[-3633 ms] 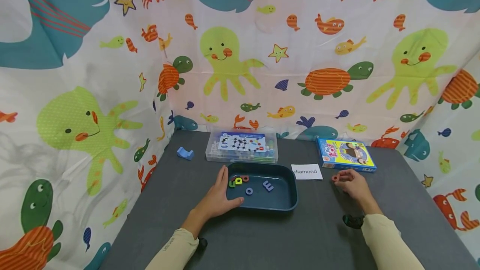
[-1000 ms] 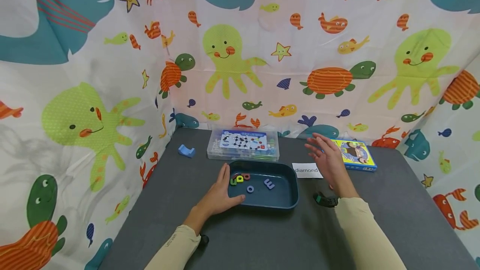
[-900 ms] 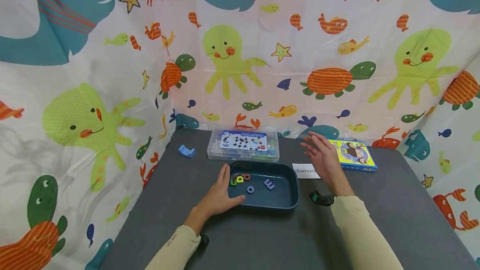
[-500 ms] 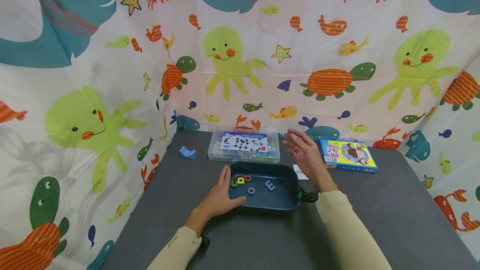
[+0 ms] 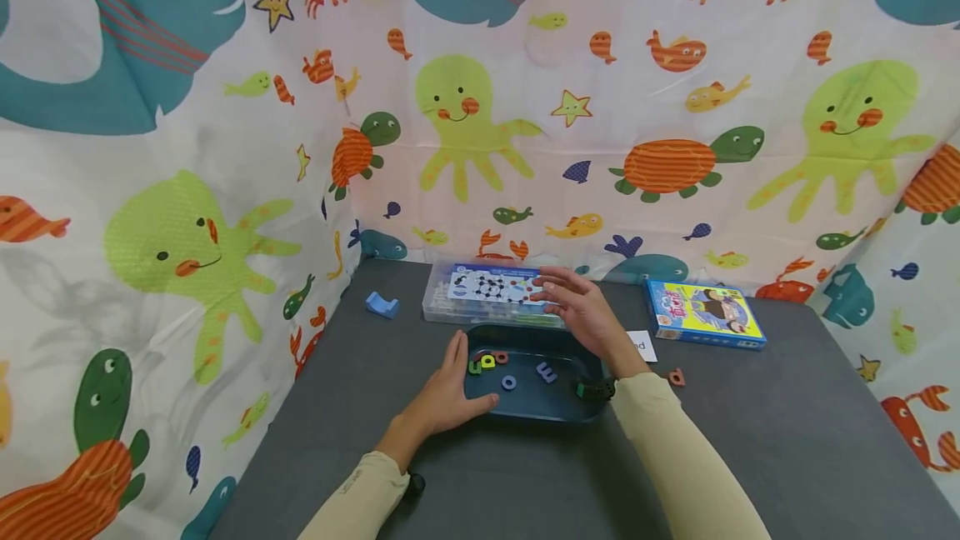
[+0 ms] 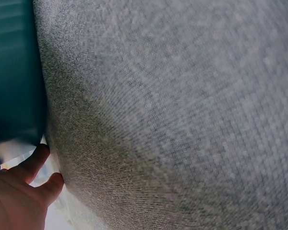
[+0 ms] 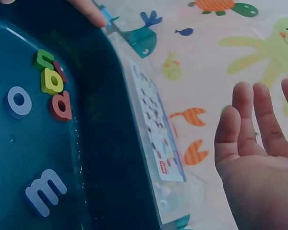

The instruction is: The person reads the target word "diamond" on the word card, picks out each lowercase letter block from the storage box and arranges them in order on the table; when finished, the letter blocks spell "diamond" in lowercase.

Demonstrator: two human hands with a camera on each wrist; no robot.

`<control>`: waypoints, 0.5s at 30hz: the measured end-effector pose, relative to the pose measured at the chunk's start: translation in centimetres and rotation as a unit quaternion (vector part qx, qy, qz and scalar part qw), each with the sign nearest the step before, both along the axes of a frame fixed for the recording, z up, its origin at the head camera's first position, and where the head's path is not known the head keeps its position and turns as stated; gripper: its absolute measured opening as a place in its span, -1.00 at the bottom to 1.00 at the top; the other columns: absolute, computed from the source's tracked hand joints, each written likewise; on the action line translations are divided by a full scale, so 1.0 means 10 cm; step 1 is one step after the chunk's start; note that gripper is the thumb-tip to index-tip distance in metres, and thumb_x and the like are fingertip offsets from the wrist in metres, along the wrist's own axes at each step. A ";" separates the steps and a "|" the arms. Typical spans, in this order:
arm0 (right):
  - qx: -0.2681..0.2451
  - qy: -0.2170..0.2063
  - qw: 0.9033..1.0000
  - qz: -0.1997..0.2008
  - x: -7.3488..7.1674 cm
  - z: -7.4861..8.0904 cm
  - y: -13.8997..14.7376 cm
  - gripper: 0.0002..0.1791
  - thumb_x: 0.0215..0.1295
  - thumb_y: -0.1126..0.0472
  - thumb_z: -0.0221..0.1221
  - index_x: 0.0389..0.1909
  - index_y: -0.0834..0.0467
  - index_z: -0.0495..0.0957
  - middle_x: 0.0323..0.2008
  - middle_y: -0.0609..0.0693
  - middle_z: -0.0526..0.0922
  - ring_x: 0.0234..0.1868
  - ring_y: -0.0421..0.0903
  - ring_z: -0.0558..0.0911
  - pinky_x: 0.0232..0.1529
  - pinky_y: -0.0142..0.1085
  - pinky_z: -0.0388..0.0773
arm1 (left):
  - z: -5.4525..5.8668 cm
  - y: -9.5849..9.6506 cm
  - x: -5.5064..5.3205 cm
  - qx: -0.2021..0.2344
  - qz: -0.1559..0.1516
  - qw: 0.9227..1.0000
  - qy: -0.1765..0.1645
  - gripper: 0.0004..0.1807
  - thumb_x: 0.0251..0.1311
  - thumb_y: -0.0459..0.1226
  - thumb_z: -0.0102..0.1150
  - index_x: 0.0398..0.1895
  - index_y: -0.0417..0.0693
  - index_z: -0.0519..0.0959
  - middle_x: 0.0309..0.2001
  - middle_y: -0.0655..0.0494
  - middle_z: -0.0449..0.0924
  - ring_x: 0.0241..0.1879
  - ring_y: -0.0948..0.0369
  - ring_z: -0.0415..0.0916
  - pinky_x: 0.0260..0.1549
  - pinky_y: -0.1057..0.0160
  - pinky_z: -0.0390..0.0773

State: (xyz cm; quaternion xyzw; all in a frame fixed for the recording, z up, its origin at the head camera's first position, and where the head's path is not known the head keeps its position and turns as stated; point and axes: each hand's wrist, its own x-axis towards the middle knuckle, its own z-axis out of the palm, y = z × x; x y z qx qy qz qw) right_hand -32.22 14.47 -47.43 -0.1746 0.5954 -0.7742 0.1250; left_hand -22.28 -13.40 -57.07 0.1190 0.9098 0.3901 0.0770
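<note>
I brace the tray (image 5: pixel 525 417) gently — no sliding letters (image 7: pixel 37 188)
Left hand (image 5: pixel 442 394) spread, nine o'clock — right hand (image 5: pixel 588 319) loose, seemingly empty, toward one.

You have seven letter pieces in all: six letters (image 7: pixel 37 201) in one tray (image 5: pixel 525 417) and one reddish letter (image 5: pixel 677 377) on your single worktop (image 5: pixel 510 490). You also have one word card (image 5: pixel 642 346), one clear case (image 5: pixel 483 298), one game box (image 5: pixel 707 313) and one blue piece (image 5: pixel 382 305).

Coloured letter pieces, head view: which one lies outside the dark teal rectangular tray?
The red letter piece on the dark grey table, near the white paper card; the other visible ones lie inside the tray.
</note>
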 end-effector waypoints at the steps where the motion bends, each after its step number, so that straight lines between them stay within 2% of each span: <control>1: 0.007 -0.001 1.000 0.009 -0.02 -0.01 -0.02 -0.59 0.68 0.20 0.12 0.43 0.20 0.53 0.31 0.25 0.57 0.24 0.15 0.62 0.28 0.02 0.48 | 0.01 0.00 0.00 -0.001 0.000 1.000 -0.001 0.31 0.30 0.22 0.36 0.78 -0.06 -0.30 0.76 0.03 -0.46 0.59 -0.23 0.12 0.42 -0.36 0.25; 2: 0.012 0.000 1.000 0.017 -0.03 -0.02 -0.04 -0.61 0.68 0.22 0.11 0.40 0.17 0.55 0.31 0.25 0.57 0.23 0.15 0.62 0.31 0.07 0.46 | 0.01 0.00 0.00 -0.002 0.000 1.000 -0.003 0.31 0.30 0.23 0.36 0.78 -0.06 -0.30 0.76 0.03 -0.46 0.59 -0.23 0.12 0.42 -0.36 0.26; 4: 0.022 0.002 0.999 0.033 -0.06 -0.04 -0.10 -0.57 0.68 0.25 0.11 0.45 0.28 0.49 0.34 0.32 0.53 0.21 0.13 0.63 0.31 0.10 0.46 | 0.02 0.01 0.00 -0.005 0.001 1.000 -0.006 0.32 0.29 0.23 0.36 0.78 -0.06 -0.30 0.76 0.02 -0.45 0.59 -0.23 0.12 0.42 -0.36 0.26; 9: 0.066 0.017 0.995 0.074 -0.08 -0.15 -0.25 -0.50 0.65 0.33 0.10 0.47 0.48 0.36 0.34 0.33 0.53 0.20 0.11 0.65 0.27 0.05 0.52 | 0.01 0.03 0.01 -0.004 0.001 1.000 -0.008 0.31 0.29 0.23 0.36 0.78 -0.07 -0.30 0.76 0.01 -0.44 0.59 -0.26 0.11 0.42 -0.38 0.25; 15: 0.119 0.019 0.982 0.148 -0.08 -0.33 -0.42 -0.54 0.63 0.34 0.11 0.40 0.50 0.43 0.32 0.37 0.55 0.26 0.19 0.63 0.39 0.24 0.41 | -0.02 0.00 -0.01 0.006 0.002 1.000 -0.006 0.31 0.30 0.22 0.35 0.78 -0.08 -0.31 0.76 0.03 -0.46 0.59 -0.23 0.11 0.41 -0.38 0.26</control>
